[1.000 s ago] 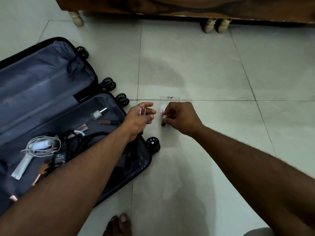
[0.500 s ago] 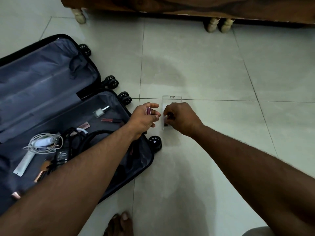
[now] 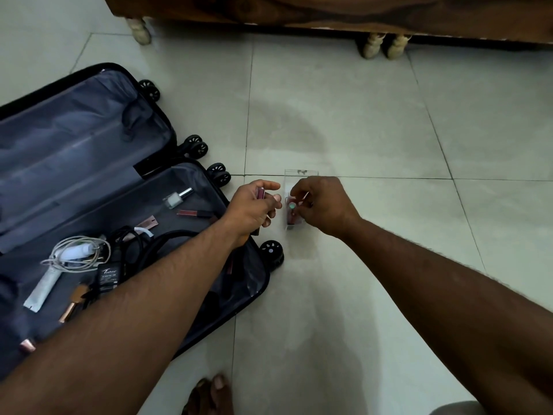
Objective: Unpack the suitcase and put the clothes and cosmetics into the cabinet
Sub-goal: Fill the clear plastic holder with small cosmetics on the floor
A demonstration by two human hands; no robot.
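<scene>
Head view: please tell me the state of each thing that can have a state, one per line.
Black wheeled suitcase with grey lining: open, flat on floor.
Clear plastic box: on floor, holding cosmetics.
Left hand: grip on a maroon lipstick tube.
Right hand: pinches a small green-capped item at the box.
Clear nail-polish bottle with silver cap: lying in suitcase, capped.

open suitcase (image 3: 89, 163), cosmetics inside, on floor

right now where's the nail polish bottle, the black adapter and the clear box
nail polish bottle (image 3: 173, 201), head view, on its pale glass body
black adapter (image 3: 108, 275), head view, on its label
clear box (image 3: 300, 172), head view, on its far rim
</scene>
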